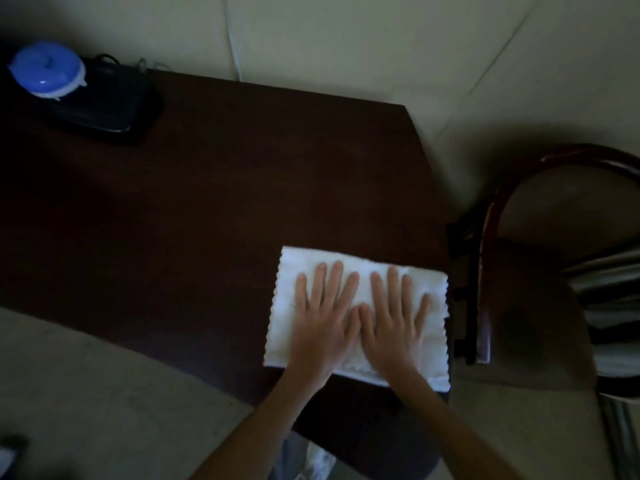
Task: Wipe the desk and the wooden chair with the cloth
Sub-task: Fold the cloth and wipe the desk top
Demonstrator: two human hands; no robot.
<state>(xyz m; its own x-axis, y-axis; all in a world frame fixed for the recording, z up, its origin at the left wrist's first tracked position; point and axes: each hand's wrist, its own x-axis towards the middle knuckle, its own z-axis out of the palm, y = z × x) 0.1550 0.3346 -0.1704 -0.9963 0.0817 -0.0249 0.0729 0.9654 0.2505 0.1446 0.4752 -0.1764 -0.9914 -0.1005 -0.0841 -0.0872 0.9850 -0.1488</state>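
A white cloth (433, 292) with scalloped edges lies spread flat on the dark brown desk (225, 202), near its right front corner. My left hand (323, 317) and my right hand (398, 320) press flat on the cloth side by side, fingers spread and pointing away from me, thumbs touching. Neither hand grips the cloth. The wooden chair (491, 216), with a curved dark reddish back rail, stands just right of the desk; its seat holds striped fabric (609, 306).
At the desk's far left a blue-lidded container (46, 71) sits on a black flat device (104, 112) with cables. A white cord (232, 39) runs down the wall behind. Pale floor lies in front and to the right.
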